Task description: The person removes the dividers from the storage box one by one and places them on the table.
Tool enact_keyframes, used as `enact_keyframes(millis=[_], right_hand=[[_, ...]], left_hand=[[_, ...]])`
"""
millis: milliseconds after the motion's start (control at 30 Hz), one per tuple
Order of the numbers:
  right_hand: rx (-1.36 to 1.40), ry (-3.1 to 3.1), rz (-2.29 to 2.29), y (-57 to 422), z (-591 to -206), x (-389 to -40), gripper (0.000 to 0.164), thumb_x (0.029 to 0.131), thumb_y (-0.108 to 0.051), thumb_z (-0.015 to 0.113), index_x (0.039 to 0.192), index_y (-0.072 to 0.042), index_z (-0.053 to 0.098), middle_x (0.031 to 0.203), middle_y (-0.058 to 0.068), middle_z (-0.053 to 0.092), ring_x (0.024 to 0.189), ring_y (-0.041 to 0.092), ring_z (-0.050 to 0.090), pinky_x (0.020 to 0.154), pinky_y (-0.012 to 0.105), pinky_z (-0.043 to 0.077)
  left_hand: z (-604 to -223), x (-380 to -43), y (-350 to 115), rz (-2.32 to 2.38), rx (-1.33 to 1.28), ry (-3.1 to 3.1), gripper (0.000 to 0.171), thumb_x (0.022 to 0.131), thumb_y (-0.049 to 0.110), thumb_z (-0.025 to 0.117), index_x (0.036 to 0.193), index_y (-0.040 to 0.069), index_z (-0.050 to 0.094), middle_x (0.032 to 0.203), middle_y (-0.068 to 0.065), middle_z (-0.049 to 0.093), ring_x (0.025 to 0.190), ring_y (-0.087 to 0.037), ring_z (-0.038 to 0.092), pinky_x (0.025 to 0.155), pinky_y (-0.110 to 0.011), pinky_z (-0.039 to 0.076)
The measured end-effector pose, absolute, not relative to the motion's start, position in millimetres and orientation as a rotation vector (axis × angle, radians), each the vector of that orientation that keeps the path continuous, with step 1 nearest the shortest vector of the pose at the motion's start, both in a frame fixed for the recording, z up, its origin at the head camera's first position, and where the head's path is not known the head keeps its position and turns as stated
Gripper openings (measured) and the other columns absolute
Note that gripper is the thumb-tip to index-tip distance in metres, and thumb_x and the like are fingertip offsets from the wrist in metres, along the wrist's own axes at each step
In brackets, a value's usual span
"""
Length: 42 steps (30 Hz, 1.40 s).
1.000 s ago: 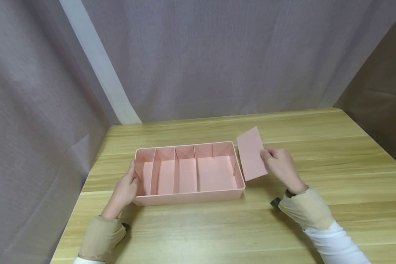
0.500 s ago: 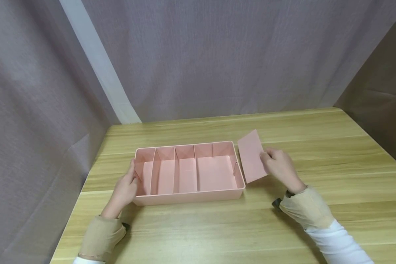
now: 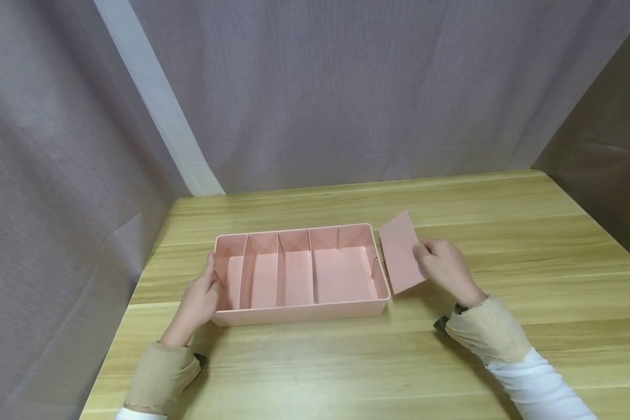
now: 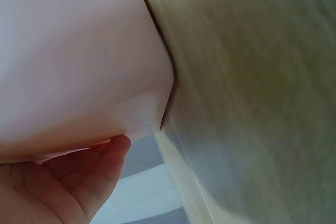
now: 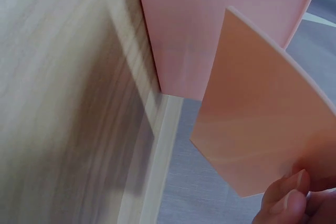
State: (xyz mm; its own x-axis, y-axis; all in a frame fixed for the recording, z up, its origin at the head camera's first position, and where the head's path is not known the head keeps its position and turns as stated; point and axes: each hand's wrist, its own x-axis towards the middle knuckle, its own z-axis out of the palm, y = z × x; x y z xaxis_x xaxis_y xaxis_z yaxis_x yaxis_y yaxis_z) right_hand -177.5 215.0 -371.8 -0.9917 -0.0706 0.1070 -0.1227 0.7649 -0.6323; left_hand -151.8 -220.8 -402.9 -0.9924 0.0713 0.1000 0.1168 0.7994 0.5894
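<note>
A long pink plastic organizer box [image 3: 299, 315] sits on the table, split by upright dividers into several compartments. At its left end my left hand [image 3: 196, 300] grips the wall, its thumb over the rim; in the left wrist view the fingers [image 4: 102, 177] lie along the box wall [image 4: 89, 66]. A flat pink divider panel [image 3: 401, 254] is pinched at its right edge by my right hand [image 3: 446, 268]. Tilted, the panel hangs just off the box's right end, apart from it. The right wrist view shows the panel [image 5: 257, 108] above the table, part of it covered by fingers.
The wooden table [image 3: 315, 373] carries the box near its middle. Grey curtain [image 3: 346, 93] rises behind its back edge and along the left, with a white strip [image 3: 157, 99] running down it. A darker brown cloth [image 3: 604, 134] hangs at the right.
The divider panel has come down slightly toward the person, tilting a little more, with my right hand almost in place. My left hand and the box stay put.
</note>
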Motion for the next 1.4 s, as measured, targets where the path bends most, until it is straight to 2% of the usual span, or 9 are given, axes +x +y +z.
enact_keyframes(millis=[300, 600, 1033, 1400], right_hand=[[0.159, -2.911, 1.040, 216.1, -375.4, -177.6, 0.033, 0.092, -0.017, 0.036, 0.060, -0.008, 0.041, 0.054, 0.004, 0.043, 0.049, 0.019, 0.039, 0.045, 0.031, 0.033], [0.159, -2.931, 1.017, 217.2, -377.1, -178.2, 0.034, 0.092, -0.017, 0.036, 0.060, -0.009, 0.041, 0.054, 0.004, 0.042, 0.050, 0.019, 0.039, 0.047, 0.032, 0.033], [0.164, -2.974, 0.990, 218.9, -378.8, -179.2, 0.033, 0.093, -0.018, 0.035, 0.063, -0.008, 0.044, 0.057, 0.004, 0.044, 0.052, 0.019, 0.040, 0.048, 0.032, 0.034], [0.161, -3.013, 0.944, 222.3, -384.3, -181.7, 0.034, 0.092, -0.017, 0.035, 0.060, -0.009, 0.042, 0.055, 0.003, 0.043, 0.050, 0.018, 0.038, 0.046, 0.030, 0.033]], left_hand=[[-403.0, -152.6, -220.4, -0.969, -0.148, -2.920, 0.058, 0.089, 0.007, 0.034, 0.142, -0.001, 0.011, 0.079, -0.012, 0.050, 0.076, -0.030, 0.048, 0.074, -0.049, 0.043], [-403.0, -152.3, -219.8, -0.963, -0.139, -2.932, 0.057, 0.090, 0.008, 0.034, 0.142, -0.001, 0.011, 0.083, -0.017, 0.052, 0.080, -0.033, 0.049, 0.077, -0.051, 0.043], [-402.8, -152.5, -220.6, -0.969, -0.133, -2.942, 0.058, 0.090, 0.008, 0.034, 0.142, -0.001, 0.009, 0.081, -0.014, 0.051, 0.076, -0.031, 0.048, 0.074, -0.049, 0.043], [-402.8, -152.1, -220.6, -0.970, -0.125, -2.941, 0.059, 0.090, 0.007, 0.034, 0.142, 0.000, 0.009, 0.085, -0.016, 0.053, 0.080, -0.032, 0.049, 0.077, -0.050, 0.043]])
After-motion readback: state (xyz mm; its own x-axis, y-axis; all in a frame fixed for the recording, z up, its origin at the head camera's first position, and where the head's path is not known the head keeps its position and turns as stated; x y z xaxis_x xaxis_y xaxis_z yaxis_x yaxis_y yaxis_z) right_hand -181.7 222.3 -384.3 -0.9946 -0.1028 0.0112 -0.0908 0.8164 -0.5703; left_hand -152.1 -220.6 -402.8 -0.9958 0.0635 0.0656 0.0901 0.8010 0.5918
